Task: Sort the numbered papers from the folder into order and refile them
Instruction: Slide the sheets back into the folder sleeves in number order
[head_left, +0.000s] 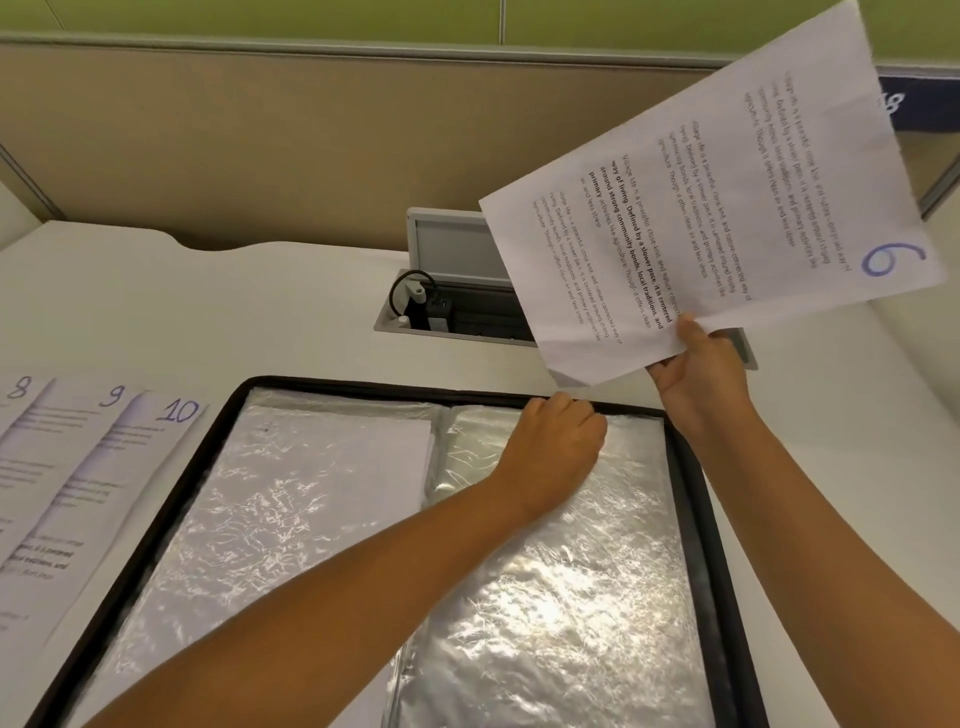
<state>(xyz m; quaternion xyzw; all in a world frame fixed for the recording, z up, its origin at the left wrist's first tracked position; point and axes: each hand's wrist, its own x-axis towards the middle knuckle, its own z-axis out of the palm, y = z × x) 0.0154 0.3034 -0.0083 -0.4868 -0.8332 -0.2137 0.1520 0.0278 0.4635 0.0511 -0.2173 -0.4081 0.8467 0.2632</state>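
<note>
While the right hand (698, 374) pinches only the near edge of the white printed sheet marked with a blue 6 (727, 208), raised beyond the far right corner of the open black-edged folder of crinkled clear plastic sleeves (545, 597), the page could sag, crease or snag as it feeds in. With the left hand (558, 441) curled at the top of the folder's right sleeve, seemingly gripping its opening, a slip could close the mouth. White sheets numbered 8, 9 and 10 (78, 467), fanned on the white worktop (260, 312) left of the folder, could scatter if nudged.
</note>
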